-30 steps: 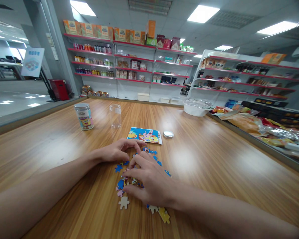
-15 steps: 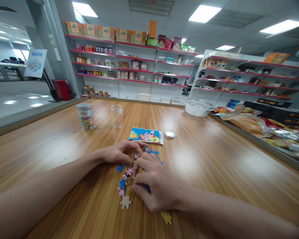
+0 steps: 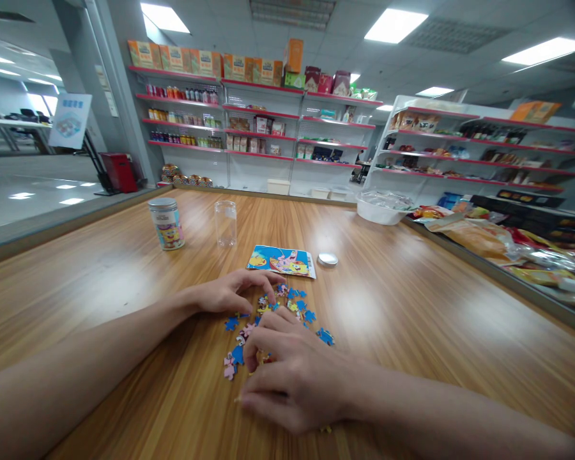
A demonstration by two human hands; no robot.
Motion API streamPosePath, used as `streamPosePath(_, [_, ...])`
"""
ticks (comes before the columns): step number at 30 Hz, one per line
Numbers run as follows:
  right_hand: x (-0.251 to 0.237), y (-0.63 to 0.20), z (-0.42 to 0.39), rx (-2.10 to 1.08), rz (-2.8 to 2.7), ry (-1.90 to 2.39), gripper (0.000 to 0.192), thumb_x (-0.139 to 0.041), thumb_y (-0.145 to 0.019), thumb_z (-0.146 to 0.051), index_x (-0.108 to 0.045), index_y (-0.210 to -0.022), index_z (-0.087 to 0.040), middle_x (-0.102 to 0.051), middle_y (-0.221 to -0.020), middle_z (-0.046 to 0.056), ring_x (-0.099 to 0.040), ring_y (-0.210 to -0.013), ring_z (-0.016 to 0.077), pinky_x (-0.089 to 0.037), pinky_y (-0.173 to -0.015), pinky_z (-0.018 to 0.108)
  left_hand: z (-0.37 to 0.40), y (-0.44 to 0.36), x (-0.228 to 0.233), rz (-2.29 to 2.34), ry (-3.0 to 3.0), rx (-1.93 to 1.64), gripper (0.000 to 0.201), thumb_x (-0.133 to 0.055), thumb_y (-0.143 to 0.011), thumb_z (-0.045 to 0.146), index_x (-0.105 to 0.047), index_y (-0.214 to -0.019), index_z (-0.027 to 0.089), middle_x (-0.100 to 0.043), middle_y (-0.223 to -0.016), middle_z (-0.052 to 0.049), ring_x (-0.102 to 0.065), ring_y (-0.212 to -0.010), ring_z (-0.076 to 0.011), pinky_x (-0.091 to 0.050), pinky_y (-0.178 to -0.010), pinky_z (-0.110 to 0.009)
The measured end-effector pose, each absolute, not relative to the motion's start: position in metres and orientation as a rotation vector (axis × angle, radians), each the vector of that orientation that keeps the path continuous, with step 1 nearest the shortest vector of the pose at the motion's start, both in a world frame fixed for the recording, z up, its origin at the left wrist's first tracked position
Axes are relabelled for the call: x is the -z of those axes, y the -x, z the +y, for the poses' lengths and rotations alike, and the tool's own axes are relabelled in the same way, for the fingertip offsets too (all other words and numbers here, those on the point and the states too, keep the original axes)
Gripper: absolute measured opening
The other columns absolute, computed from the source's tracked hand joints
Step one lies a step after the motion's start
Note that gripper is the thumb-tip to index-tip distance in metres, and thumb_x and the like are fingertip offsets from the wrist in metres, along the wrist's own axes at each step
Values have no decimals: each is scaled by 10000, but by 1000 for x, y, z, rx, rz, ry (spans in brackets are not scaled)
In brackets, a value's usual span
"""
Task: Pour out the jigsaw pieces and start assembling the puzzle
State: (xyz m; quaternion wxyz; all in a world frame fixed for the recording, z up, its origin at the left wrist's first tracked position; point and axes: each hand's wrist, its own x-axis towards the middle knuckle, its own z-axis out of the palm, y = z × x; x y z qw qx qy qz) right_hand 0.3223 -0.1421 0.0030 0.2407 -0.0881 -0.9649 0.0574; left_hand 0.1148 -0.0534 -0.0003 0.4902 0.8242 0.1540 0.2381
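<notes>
Pieces (image 3: 294, 307) scattered on counter (image 3: 412, 306). Left hand (image 3: 230, 291): grip loose, empty; right hand (image 3: 294, 370): grip, can't tell. Best spread pieces lightly, keeping them flat.

glossy wood-grain table (image 3: 436, 306), card-like puzzle pieces (image 3: 309, 316), clear smooth plastic-looking jar (image 3: 225, 225)

Looks from the head, one view only. Faces forward and a bit down. Sits close to left hand (image 3: 230, 291) and right hand (image 3: 294, 370), far from shelves (image 3: 259, 154) past the worktop (image 3: 412, 306).
</notes>
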Motion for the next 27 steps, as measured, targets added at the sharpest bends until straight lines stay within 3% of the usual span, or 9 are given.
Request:
streamPosePath(2, [-2, -321, -143, -201, -2613, 269, 251, -645, -878, -362, -719, -710, -190, -656, -939, 35, -535, -858, 168, -412, -879, 360, -54, -114, -1, 375, -2060, -553, 291, -679, -769, 188, -696, -1059, 177, -417, -1515, -97, -330, -1420, -340, -194, -1189, -534])
streamPosePath(6, [-10, -325, -135, -352, -2520, 476, 138, -683, -855, -318, -753, -901, -209, -653, -933, 48, -567, -928, 184, -430, -874, 345, -57, -115, -2, 396, -2212, -458, 398, -684, -799, 239, -644, -1191, 185, -360, -1550, -100, -322, -1426, -343, -234, -1190, -508])
streamPosePath(9, [-30, -341, -119, -415, -2436, 793, 129, -616, -853, -191, -717, -785, -148, -656, -803, 42, -584, -808, 151, -436, -754, 278, -61, -119, 0, 405, -2400, -395, 675, -740, -772, 335, -503, -1392, 213, -306, -1579, -107, -281, -1442, -363, -207, -1199, -534])
streamPosePath(11, [-47, -356, -108, -451, -2554, 1150, 136, -616, -836, -209, -695, -752, -137, -623, -656, 11, -517, -598, 112, -362, -575, 242, -63, -121, 2, 407, -2534, -341, 777, -756, -764, 401, -435, -1453, 241, -257, -1600, -100, -232, -1459, -382, -155, -1201, -574])
streamPosePath(14, [-66, -378, -98, -455, -2841, 1474, 231, -709, -768, -371, -693, -739, -143, -620, -637, 6, -482, -546, 107, -290, -512, 243, -66, -123, 3, 429, -2632, -253, 739, -691, -830, 445, -390, -1484, 281, -212, -1615, -71, -154, -1478, -396, -124, -1186, -621])
streamPosePath(17, [-66, -389, -94, -658, -3025, 1450, 311, -779, -693, -438, -697, -807, -161, -650, -701, -6, -516, -582, 110, -308, -514, 226, -71, -125, 0, 421, -2639, -273, 665, -635, -880, 421, -391, -1485, 296, -203, -1618, -47, -100, -1488, -394, -115, -1185, -624])
streamPosePath(23, [-58, -387, -93, -809, -3124, 1255, 231, -777, -713, -334, -673, -836, -167, -616, -684, -41, -522, -576, 94, -320, -513, 207, -90, -138, -7, 344, -2710, -250, 523, -638, -869, 310, -541, -1382, 348, -153, -1627, 10, -109, -1480, -420, -86, -1182, -643])
streamPosePath(27, [-65, -389, -94, -854, -3193, 1199, 220, -798, -680, -234, -675, -850, -167, -603, -682, -55, -524, -588, 90, -334, -539, 203, -94, -138, -6, 317, -2713, -283, 476, -648, -858, 257, -604, -1326, 330, -234, -1606, -6, -188, -1471, -393, -139, -1194, -610])
